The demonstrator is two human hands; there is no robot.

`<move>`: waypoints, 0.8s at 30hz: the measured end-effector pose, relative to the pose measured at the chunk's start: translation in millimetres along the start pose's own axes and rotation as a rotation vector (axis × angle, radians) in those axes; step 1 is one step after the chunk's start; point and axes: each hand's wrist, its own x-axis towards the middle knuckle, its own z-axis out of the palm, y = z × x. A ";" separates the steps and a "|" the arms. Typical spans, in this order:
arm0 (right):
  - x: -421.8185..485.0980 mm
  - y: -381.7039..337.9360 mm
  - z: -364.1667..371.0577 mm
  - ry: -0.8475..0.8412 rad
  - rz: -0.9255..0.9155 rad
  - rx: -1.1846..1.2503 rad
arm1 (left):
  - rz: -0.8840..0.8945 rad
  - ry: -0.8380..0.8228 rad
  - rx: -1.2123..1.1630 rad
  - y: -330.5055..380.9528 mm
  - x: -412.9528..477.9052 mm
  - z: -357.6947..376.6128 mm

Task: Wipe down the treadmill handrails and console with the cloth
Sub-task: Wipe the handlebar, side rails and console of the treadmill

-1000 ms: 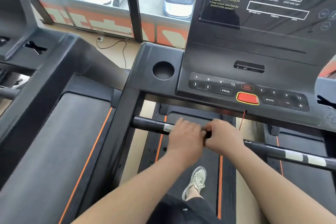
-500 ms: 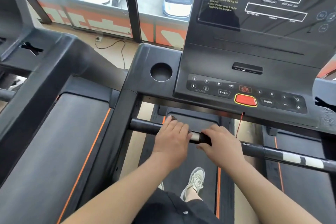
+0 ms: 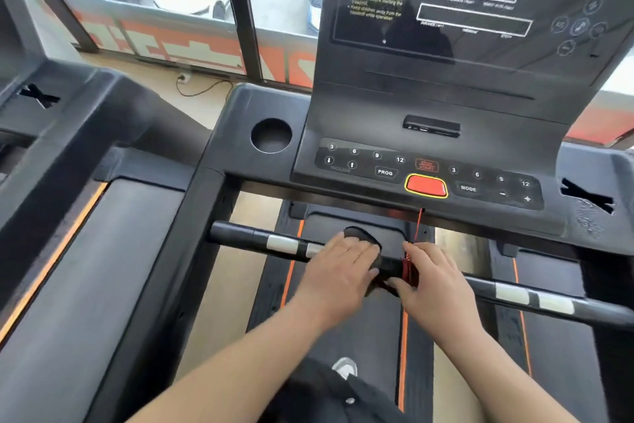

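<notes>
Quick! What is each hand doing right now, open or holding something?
Left hand: open, straight fingers pressing the dark cloth onto the black horizontal handrail bar.
Right hand: cannot tell; its thumb and fingers lie by the small red clip.

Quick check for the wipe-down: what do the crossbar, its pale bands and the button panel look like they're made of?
The crossbar looks like a black coated tube or rubber grip, going by its dull sheen; which one is unclear. The pale bands are bright and smooth, probably bare metal plates. The button panel looks like smooth dark plastic, with a soft sheen and flat printed keys.
</notes>
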 end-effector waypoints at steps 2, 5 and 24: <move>1.1 11.5 0.2 -0.004 -0.030 -0.026 | -0.032 -0.061 -0.003 -32.2 -8.1 -10.4; 4.0 23.0 5.0 0.022 -0.113 -0.082 | -0.352 0.040 0.162 -69.2 -21.4 -36.4; 18.0 22.8 -2.6 -0.098 -0.164 -0.182 | -0.535 0.173 0.236 9.8 -2.6 -11.3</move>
